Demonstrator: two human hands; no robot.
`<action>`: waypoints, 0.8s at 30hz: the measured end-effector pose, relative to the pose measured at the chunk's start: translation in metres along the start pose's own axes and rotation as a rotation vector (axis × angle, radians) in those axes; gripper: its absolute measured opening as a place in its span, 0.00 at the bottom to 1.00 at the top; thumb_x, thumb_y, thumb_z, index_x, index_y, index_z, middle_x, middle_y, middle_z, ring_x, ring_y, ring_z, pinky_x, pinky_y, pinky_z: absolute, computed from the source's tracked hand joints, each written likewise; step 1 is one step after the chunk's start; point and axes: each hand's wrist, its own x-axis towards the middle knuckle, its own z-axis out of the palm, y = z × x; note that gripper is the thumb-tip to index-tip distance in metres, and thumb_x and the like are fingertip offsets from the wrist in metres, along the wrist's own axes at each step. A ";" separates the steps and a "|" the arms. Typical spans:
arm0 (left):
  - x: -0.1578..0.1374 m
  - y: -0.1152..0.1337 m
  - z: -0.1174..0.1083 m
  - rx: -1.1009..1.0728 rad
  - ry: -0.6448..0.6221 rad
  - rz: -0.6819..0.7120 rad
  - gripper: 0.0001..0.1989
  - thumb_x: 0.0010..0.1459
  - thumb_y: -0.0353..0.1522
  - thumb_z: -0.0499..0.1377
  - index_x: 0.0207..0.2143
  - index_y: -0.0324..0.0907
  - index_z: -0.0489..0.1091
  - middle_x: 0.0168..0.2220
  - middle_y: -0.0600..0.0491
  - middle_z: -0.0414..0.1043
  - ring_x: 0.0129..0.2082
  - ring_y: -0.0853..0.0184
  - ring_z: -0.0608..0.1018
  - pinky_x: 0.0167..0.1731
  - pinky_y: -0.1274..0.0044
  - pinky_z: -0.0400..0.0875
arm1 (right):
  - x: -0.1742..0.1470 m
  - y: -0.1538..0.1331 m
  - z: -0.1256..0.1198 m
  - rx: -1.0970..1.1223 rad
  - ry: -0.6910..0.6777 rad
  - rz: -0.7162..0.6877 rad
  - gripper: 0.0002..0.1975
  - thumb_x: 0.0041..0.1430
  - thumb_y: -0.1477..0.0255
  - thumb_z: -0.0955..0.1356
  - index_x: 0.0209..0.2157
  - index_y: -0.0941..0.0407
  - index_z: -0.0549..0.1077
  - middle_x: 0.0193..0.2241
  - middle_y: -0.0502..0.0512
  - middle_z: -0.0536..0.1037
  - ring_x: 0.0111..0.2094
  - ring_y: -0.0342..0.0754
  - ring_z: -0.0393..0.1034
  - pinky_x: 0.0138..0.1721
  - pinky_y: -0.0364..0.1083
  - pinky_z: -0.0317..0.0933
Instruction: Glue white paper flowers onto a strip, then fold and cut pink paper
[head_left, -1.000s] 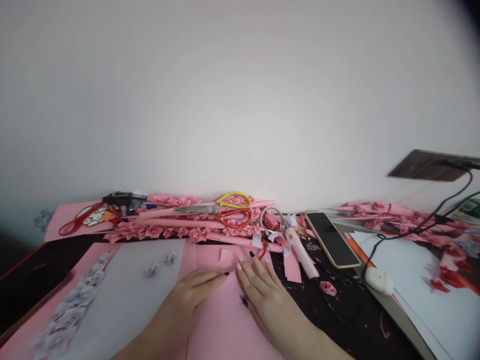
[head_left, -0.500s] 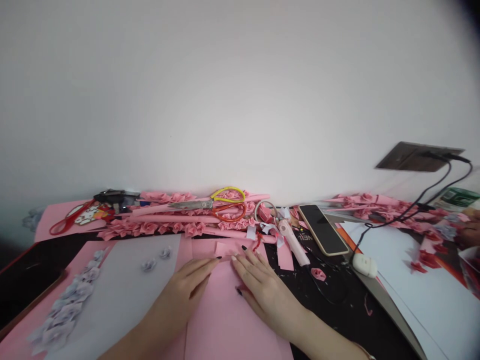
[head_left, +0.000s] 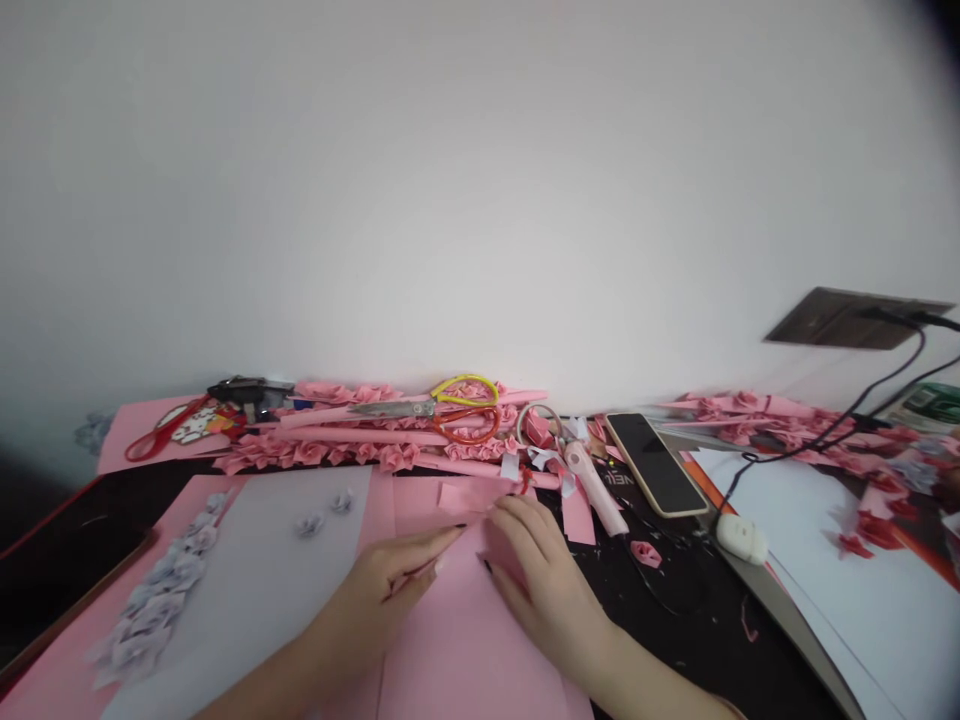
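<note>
Both hands work over a small pink paper piece (head_left: 472, 495) lying near the top of a larger pink sheet (head_left: 465, 640). My left hand (head_left: 382, 585) reaches in low from the left, its index finger stretched along the sheet just below the small piece. Its thumb sits apart underneath, and the other fingers are curled. My right hand (head_left: 544, 575) rests on the sheet with fingers bent at the piece's right end and thumb apart. Nothing shows between the fingers of either hand. The right fingertips are partly hidden.
Scissors (head_left: 420, 410) lie on pink paper-rose stems along the wall. To the right are a pink handheld tool (head_left: 598, 490), a phone (head_left: 656, 465), a white case (head_left: 741, 538) and cables. Pale paper roses (head_left: 169, 590) rest on the left beside a white sheet (head_left: 292, 590).
My right fingers have bent from lying flat. My left hand has turned, with its index finger out and thumb lower. The whole view has shifted slightly, so things appear further right.
</note>
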 end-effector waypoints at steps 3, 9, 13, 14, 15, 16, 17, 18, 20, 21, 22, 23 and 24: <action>-0.003 0.002 0.005 0.030 -0.074 0.037 0.22 0.57 0.29 0.50 0.55 0.52 0.59 0.56 0.58 0.60 0.56 0.66 0.63 0.56 0.70 0.55 | -0.002 -0.008 -0.002 0.179 0.007 0.064 0.09 0.54 0.78 0.62 0.39 0.59 0.66 0.35 0.58 0.70 0.38 0.49 0.65 0.40 0.48 0.62; -0.006 -0.005 0.016 0.157 -0.203 0.183 0.27 0.58 0.25 0.46 0.59 0.52 0.49 0.60 0.58 0.52 0.58 0.67 0.60 0.57 0.72 0.54 | -0.004 -0.024 0.008 0.551 -0.208 0.235 0.04 0.48 0.78 0.67 0.24 0.57 0.66 0.20 0.46 0.66 0.20 0.39 0.57 0.21 0.38 0.53; -0.004 -0.014 0.021 0.273 -0.194 0.286 0.31 0.55 0.22 0.47 0.60 0.51 0.46 0.61 0.56 0.50 0.59 0.65 0.57 0.58 0.67 0.51 | 0.000 -0.026 0.014 0.661 -0.217 0.328 0.05 0.47 0.77 0.68 0.22 0.58 0.66 0.19 0.46 0.67 0.21 0.39 0.57 0.23 0.38 0.52; -0.004 -0.015 0.022 0.316 -0.175 0.297 0.32 0.55 0.22 0.47 0.60 0.50 0.46 0.61 0.56 0.50 0.60 0.64 0.55 0.58 0.64 0.49 | 0.001 -0.025 0.014 0.674 -0.214 0.340 0.05 0.47 0.76 0.68 0.22 0.58 0.67 0.20 0.46 0.67 0.21 0.39 0.58 0.23 0.38 0.52; -0.004 -0.016 0.023 0.357 -0.163 0.303 0.31 0.55 0.22 0.47 0.60 0.50 0.47 0.61 0.55 0.50 0.60 0.63 0.53 0.58 0.62 0.47 | 0.002 -0.024 0.013 0.685 -0.210 0.350 0.05 0.48 0.76 0.67 0.22 0.58 0.67 0.20 0.47 0.67 0.22 0.39 0.58 0.23 0.38 0.52; -0.004 -0.017 0.023 0.393 -0.160 0.306 0.31 0.55 0.22 0.47 0.60 0.49 0.48 0.61 0.55 0.50 0.61 0.63 0.52 0.58 0.61 0.46 | 0.003 -0.024 0.012 0.696 -0.208 0.358 0.05 0.50 0.75 0.66 0.22 0.58 0.67 0.20 0.47 0.67 0.21 0.39 0.58 0.23 0.38 0.52; -0.004 -0.017 0.023 0.417 -0.166 0.308 0.31 0.55 0.21 0.47 0.59 0.49 0.49 0.61 0.55 0.50 0.61 0.63 0.51 0.58 0.61 0.45 | 0.004 -0.023 0.011 0.704 -0.207 0.363 0.07 0.53 0.74 0.65 0.22 0.59 0.67 0.19 0.47 0.66 0.21 0.39 0.58 0.23 0.38 0.52; -0.004 -0.018 0.024 0.427 -0.173 0.309 0.31 0.54 0.21 0.47 0.59 0.49 0.49 0.60 0.55 0.51 0.61 0.63 0.51 0.58 0.61 0.45 | 0.005 -0.022 0.010 0.710 -0.205 0.368 0.10 0.56 0.73 0.63 0.22 0.59 0.68 0.18 0.47 0.65 0.21 0.39 0.58 0.23 0.38 0.52; -0.004 -0.020 0.024 0.406 -0.184 0.313 0.32 0.54 0.21 0.47 0.59 0.50 0.49 0.60 0.55 0.51 0.60 0.63 0.53 0.59 0.62 0.45 | 0.006 -0.020 0.009 0.718 -0.202 0.372 0.15 0.60 0.71 0.59 0.22 0.60 0.68 0.17 0.47 0.64 0.20 0.39 0.58 0.23 0.38 0.53; -0.005 -0.021 0.025 0.373 -0.178 0.310 0.32 0.54 0.21 0.47 0.59 0.51 0.48 0.60 0.56 0.52 0.60 0.63 0.54 0.59 0.63 0.46 | 0.005 -0.019 0.008 0.719 -0.196 0.374 0.17 0.61 0.70 0.58 0.22 0.60 0.68 0.16 0.47 0.64 0.19 0.39 0.58 0.23 0.38 0.53; -0.005 -0.021 0.025 0.324 -0.167 0.297 0.32 0.54 0.21 0.47 0.59 0.52 0.47 0.59 0.57 0.54 0.59 0.64 0.56 0.58 0.65 0.48 | 0.005 -0.018 0.008 0.717 -0.180 0.373 0.18 0.62 0.70 0.57 0.22 0.60 0.68 0.16 0.47 0.64 0.19 0.39 0.58 0.23 0.38 0.53; -0.006 -0.021 0.024 0.264 -0.157 0.273 0.32 0.55 0.21 0.46 0.59 0.53 0.47 0.58 0.58 0.55 0.58 0.65 0.58 0.58 0.67 0.51 | 0.004 -0.017 0.008 0.708 -0.157 0.370 0.19 0.63 0.69 0.56 0.22 0.60 0.68 0.16 0.47 0.64 0.19 0.39 0.59 0.23 0.38 0.53; -0.006 -0.020 0.024 0.201 -0.142 0.239 0.31 0.56 0.22 0.46 0.59 0.54 0.47 0.58 0.59 0.57 0.57 0.66 0.60 0.57 0.70 0.53 | 0.003 -0.016 0.008 0.694 -0.131 0.362 0.19 0.63 0.69 0.56 0.21 0.60 0.68 0.16 0.48 0.65 0.19 0.39 0.59 0.23 0.38 0.53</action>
